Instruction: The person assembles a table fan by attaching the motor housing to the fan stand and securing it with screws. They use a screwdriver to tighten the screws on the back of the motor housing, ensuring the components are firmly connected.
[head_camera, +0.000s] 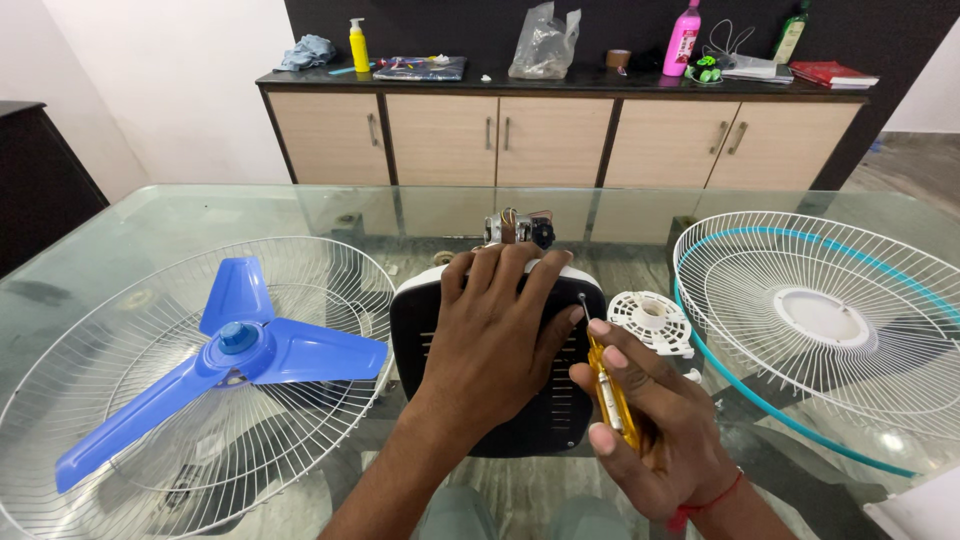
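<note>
Motor housing (500, 370) centre, fan blade (225, 350) left — grille (830, 320) right

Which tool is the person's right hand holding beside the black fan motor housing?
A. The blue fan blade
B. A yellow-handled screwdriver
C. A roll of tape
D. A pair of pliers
B. The right hand grips a yellow-handled screwdriver with its tip at the edge of the black motor housing, while the left hand lies flat on that housing.

Bright, even daylight; sharp, wide-angle edge distortion.

Hands (495, 335) on motor housing (560, 420), screwdriver (608, 385)
</note>
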